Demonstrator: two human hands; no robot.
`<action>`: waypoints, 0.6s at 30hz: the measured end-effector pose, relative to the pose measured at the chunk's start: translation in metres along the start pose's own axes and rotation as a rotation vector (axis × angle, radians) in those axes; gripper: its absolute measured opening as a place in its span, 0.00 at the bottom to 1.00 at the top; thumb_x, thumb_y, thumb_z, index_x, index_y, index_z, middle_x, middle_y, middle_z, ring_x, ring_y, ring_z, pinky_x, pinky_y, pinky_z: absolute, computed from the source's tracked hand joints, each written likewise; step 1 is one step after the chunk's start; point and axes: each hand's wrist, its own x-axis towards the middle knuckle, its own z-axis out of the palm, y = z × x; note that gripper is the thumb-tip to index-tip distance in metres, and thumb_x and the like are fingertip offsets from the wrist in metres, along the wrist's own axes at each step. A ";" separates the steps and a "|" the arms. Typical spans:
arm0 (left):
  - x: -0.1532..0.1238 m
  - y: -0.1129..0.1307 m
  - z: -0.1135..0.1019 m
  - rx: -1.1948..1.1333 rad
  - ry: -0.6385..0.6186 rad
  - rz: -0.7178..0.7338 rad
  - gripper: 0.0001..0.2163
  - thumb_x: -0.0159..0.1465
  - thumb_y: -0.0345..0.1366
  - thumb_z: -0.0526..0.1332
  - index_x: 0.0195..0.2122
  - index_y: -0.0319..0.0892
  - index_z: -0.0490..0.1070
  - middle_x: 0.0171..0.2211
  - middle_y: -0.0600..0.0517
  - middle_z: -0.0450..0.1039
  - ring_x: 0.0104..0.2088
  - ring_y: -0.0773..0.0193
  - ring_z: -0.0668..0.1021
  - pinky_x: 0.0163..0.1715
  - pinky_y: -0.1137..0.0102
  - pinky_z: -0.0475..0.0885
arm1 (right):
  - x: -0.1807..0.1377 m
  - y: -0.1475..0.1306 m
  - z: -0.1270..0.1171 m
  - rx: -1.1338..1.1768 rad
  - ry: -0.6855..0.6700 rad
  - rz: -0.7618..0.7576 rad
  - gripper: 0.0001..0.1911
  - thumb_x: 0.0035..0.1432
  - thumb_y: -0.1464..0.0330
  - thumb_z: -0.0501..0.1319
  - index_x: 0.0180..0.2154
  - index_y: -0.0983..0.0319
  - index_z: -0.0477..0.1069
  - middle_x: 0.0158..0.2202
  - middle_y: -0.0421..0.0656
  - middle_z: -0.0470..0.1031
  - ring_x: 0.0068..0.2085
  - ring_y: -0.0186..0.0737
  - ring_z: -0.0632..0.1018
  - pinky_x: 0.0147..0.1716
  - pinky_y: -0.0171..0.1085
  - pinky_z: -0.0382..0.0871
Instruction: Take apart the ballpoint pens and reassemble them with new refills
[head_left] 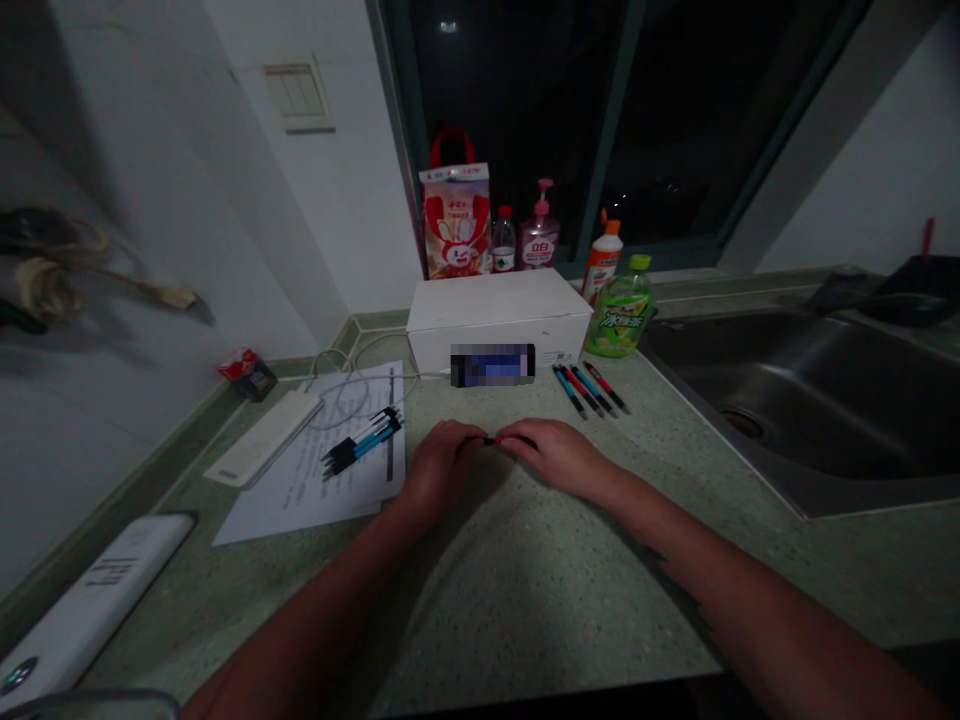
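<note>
Between my two hands, low over the middle of the counter, is a slim red and black pen, mostly covered by my fingers. My left hand pinches its black end, and my right hand pinches the red end. Whether the pen is in one piece or two I cannot tell. Several pens, blue and red with black parts, lie side by side to the right. On printed paper sheets at the left rests another group of pens, blue, black and white.
Behind my hands a phone leans on a white box. A green bottle stands beside the box, left of the metal sink. At the left lie a white power bank with cables and a white power strip.
</note>
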 end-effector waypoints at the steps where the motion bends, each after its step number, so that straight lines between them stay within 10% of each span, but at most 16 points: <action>1: 0.000 0.000 0.000 0.001 -0.002 0.000 0.09 0.68 0.33 0.56 0.39 0.42 0.78 0.37 0.50 0.78 0.41 0.59 0.77 0.44 0.66 0.71 | 0.000 0.000 -0.001 0.000 -0.010 -0.008 0.07 0.71 0.68 0.61 0.44 0.59 0.78 0.42 0.44 0.78 0.43 0.41 0.78 0.43 0.37 0.69; 18: -0.003 0.000 0.001 0.046 -0.106 -0.057 0.10 0.68 0.33 0.58 0.45 0.44 0.78 0.44 0.49 0.79 0.45 0.57 0.78 0.48 0.64 0.70 | 0.000 0.004 -0.005 -0.046 0.050 -0.127 0.05 0.70 0.71 0.61 0.44 0.61 0.77 0.40 0.44 0.75 0.45 0.41 0.75 0.45 0.37 0.67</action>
